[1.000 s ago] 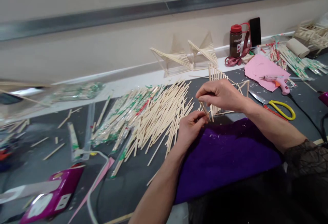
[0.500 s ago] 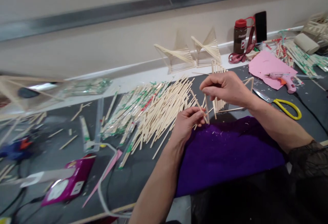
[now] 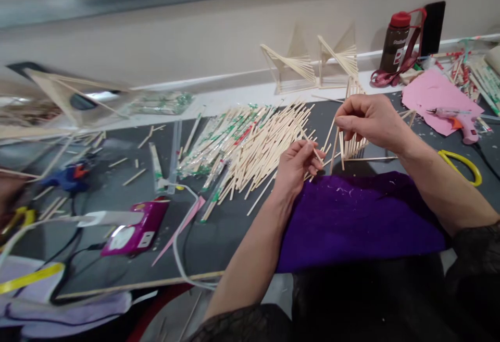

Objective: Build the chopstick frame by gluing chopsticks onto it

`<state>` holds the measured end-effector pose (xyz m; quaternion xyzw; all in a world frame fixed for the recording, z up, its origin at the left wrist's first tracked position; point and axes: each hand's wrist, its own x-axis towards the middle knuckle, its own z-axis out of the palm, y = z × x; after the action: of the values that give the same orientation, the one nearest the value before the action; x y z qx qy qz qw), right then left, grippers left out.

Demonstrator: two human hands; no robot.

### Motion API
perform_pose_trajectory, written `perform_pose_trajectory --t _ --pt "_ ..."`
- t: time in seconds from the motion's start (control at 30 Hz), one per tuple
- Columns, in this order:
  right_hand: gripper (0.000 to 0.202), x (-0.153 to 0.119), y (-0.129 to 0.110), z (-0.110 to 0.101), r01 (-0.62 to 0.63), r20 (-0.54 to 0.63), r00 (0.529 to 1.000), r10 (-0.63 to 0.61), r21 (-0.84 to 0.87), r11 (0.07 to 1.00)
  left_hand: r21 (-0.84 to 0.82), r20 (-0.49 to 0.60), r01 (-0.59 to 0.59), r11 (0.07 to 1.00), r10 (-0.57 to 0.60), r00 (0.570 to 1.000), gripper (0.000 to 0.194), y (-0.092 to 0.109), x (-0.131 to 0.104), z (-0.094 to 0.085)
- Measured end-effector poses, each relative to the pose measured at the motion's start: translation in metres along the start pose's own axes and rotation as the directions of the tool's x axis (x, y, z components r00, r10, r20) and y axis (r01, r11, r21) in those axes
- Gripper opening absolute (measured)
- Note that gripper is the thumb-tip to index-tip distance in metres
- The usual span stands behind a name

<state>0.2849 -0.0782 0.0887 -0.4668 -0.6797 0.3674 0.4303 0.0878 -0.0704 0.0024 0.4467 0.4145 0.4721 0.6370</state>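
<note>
My left hand (image 3: 294, 167) is closed in a pinch on a thin wooden chopstick (image 3: 308, 138), which slants up and to the left. Over on the right, my right hand (image 3: 377, 120) has thumb and fingers together on another chopstick (image 3: 334, 150), hanging nearly upright. The two sticks are apart. Beyond the right hand, partly covered by it, lies a frame of glued sticks (image 3: 354, 149). A loose pile of bare chopsticks (image 3: 265, 146) spreads just beyond my left hand. Purple cloth (image 3: 351, 222) lies below both hands.
Wrapped chopsticks (image 3: 213, 141) lie left of the pile. Two twisted stick models (image 3: 292, 65) stand by the wall. Rightward are a bottle (image 3: 394, 45), a pink glue gun (image 3: 464, 120) and yellow-handled scissors (image 3: 464, 162). At left are a blue glue gun (image 3: 66, 178) and a magenta power strip (image 3: 136, 227).
The view has swung left, so things appear further right. My hands have drawn apart; the two sticks, close together at their lower ends before, are now separated.
</note>
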Motion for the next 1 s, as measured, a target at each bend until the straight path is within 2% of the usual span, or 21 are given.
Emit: perform_pose_trajectory --t 0.1,0.2,0.4,0.47,0.57,0.7,0.83,0.93,1.0 --pt "0.008 0.0 -0.002 -0.001 -0.028 0.006 1.0 0.028 0.005 1.0 -0.023 -0.091 -0.086 0.996 0.084 0.992 0.041 0.001 0.005 -0.007" --pt "0.011 0.001 -0.003 -0.004 -0.064 0.066 0.996 0.061 0.044 0.997 -0.001 -0.127 -0.125 0.992 0.124 0.984 0.038 0.001 0.008 -0.011" --pt "0.016 0.003 -0.001 -0.01 -0.156 0.226 0.965 0.136 0.072 0.985 0.133 -0.053 -0.004 0.991 0.012 0.999 0.031 0.0 0.001 -0.005" --pt "0.016 0.002 -0.002 -0.014 -0.153 0.204 0.97 0.135 0.074 0.985 0.173 -0.017 0.02 0.985 -0.018 1.0 0.03 -0.001 -0.002 -0.002" --pt "0.014 0.002 -0.004 -0.018 -0.117 0.107 0.988 0.108 0.083 0.99 0.18 -0.009 0.007 0.984 -0.006 1.0 0.03 -0.001 -0.003 0.0" --pt "0.012 0.003 0.001 -0.008 -0.099 0.006 0.995 0.099 0.087 0.991 0.11 -0.101 -0.131 0.985 0.142 0.985 0.033 0.004 -0.004 0.0" --pt "0.003 0.004 0.012 0.012 -0.096 0.028 0.995 0.096 0.017 0.995 0.094 -0.15 -0.232 0.968 0.244 0.958 0.036 0.01 -0.008 0.002" --pt "0.028 0.001 0.015 0.019 -0.015 -0.035 0.999 0.011 -0.112 0.994 0.104 -0.104 -0.222 0.97 0.232 0.967 0.034 0.009 -0.012 0.003" --pt "0.035 -0.002 0.011 0.016 0.047 -0.11 0.992 -0.066 -0.17 0.984 0.125 -0.064 -0.213 0.969 0.222 0.973 0.032 0.008 -0.015 0.005"
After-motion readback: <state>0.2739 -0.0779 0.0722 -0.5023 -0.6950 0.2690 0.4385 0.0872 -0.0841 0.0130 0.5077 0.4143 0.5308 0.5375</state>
